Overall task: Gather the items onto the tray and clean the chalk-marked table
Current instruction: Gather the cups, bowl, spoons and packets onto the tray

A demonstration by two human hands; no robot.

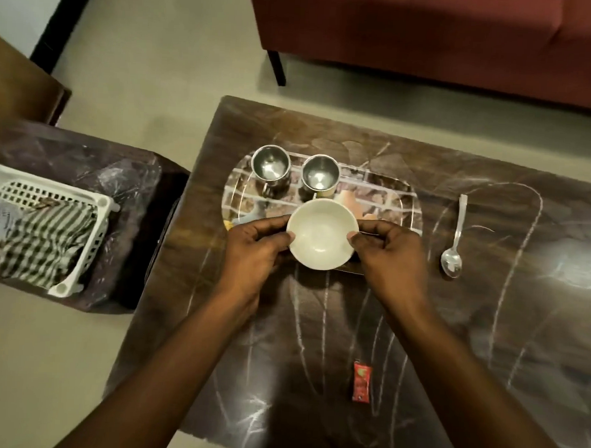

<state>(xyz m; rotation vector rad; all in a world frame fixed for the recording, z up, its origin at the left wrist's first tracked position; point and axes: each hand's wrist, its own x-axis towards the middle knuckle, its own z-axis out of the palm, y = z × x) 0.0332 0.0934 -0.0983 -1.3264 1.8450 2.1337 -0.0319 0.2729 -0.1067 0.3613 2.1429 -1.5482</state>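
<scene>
We see a red sofa (431,33) beyond the tray (385,194) and, beneath the tray, a dark table (485,333) scrawled with chalk lines. Left of the tray, off the table, a white basket (56,193) holds a striped cloth (49,243). At the tray's near edge our left hand (252,252) and right hand (391,258) grip a white bowl (322,233), thumbs on its rim. At the tray's far edge stand a steel cup (270,165) and a second steel cup (320,177). A spoon (454,244) lies right of the tray, and a red sachet (361,381) well nearer us.

Dim, warm indoor light throws a pale glare patch on the glossy bench (537,319) at right, with soft blur throughout and wide-angle bending at the edges.
</scene>
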